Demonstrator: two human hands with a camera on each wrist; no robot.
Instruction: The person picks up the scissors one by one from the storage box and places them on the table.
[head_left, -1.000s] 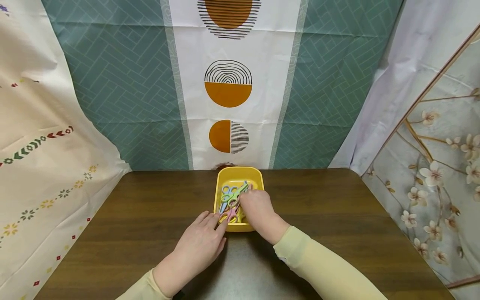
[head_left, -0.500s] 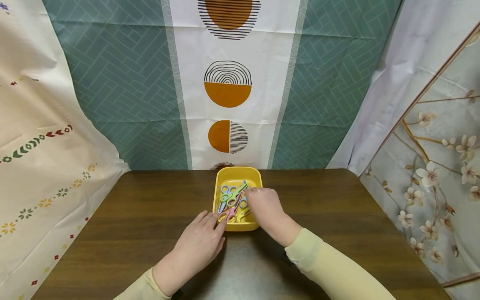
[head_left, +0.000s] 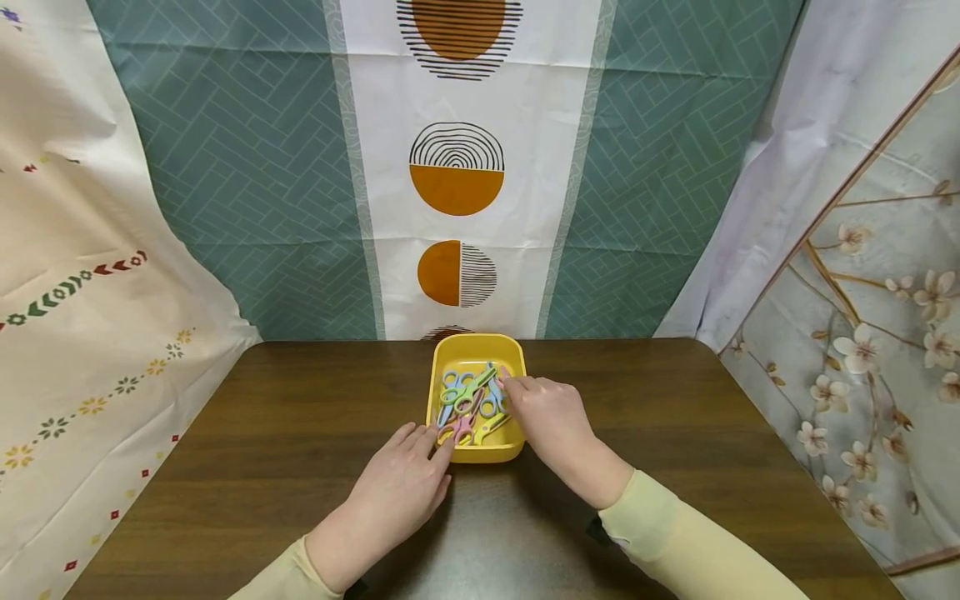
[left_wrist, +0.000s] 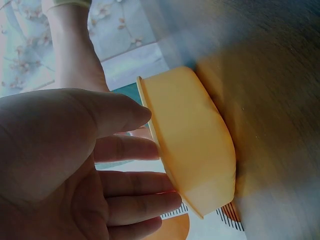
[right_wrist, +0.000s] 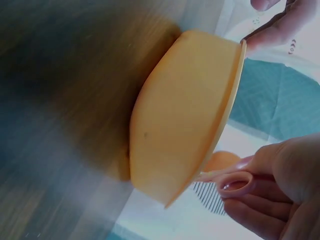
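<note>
A yellow plastic bin (head_left: 480,455) stands at the table's back edge with several children's scissors heaped inside: green scissors (head_left: 476,387) on top, blue ones, pink scissors (head_left: 460,429) and yellow scissors (head_left: 491,427). My left hand (head_left: 405,475) rests its fairly straight fingers on the near left rim. Over the right rim, my right hand (head_left: 551,417) pinches another pair of pink scissors (right_wrist: 240,176) between thumb and fingers. Their finger loop shows in the right wrist view; the pink tip points away into the bin in the head view.
The dark wooden table (head_left: 315,433) spreads to both sides of the bin. A green and white patterned curtain (head_left: 637,208) hangs directly behind it. Floral cloth (head_left: 862,400) hangs at the right and cream cloth (head_left: 112,292) at the left.
My right hand has drawn back to the right, from deep in the bin to its right rim, with pink scissors in its fingers. The left hand stays in place.
</note>
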